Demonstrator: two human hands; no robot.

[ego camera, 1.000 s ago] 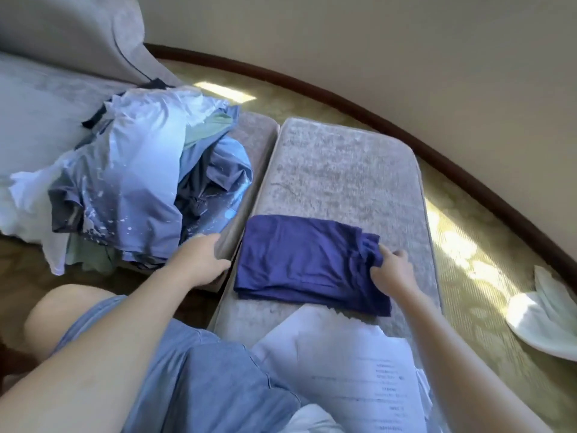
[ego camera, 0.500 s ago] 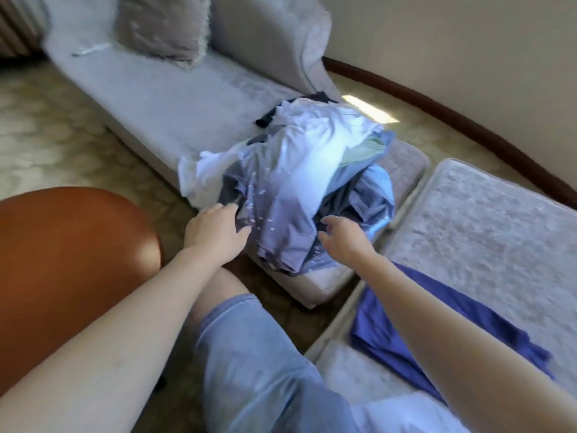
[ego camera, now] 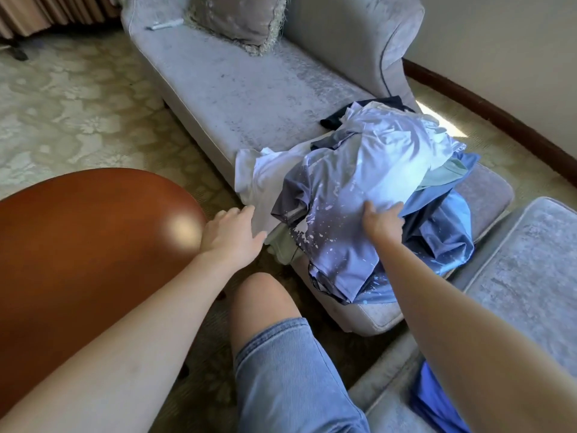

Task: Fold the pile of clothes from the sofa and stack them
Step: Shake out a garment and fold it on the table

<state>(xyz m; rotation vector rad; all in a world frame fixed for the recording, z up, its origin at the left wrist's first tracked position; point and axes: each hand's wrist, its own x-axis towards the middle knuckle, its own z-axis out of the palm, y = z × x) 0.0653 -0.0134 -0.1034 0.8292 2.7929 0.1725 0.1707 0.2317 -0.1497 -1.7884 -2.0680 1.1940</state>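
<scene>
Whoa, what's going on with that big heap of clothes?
A person is working on the pile of clothes heaped at the end of the grey sofa. Their right hand grips the paint-splattered blue shirt on top, fingers curled into the fabric. Their left hand is open beside the white garment at the pile's left edge. A dark blue garment lies on the separate cushion at the bottom right.
</scene>
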